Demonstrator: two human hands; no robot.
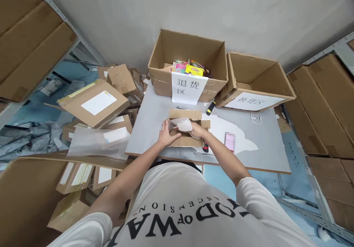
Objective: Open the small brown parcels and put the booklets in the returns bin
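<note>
A small open cardboard box (185,141) sits on the grey table, its flaps folded outward. My left hand (167,134) grips the box's left side, the thumb reaching over the near flap. My right hand (197,130) is at the right part of the box opening, its fingers closed on a whitish, translucent packing sheet (181,123) that rises out of the box. A bit of red shows beneath the sheet; what else lies inside is hidden. A red-and-black tool (205,146), probably a cutter, lies by the box's right corner, below my right wrist.
Behind stand a large carton (162,83) of colourful packages and another open carton (257,75), both with paper signs. A yellow-and-black cutter (210,108), torn white paper (240,138) and a pink slip (229,142) lie on the table (271,147). Parcels (94,103) pile up at left.
</note>
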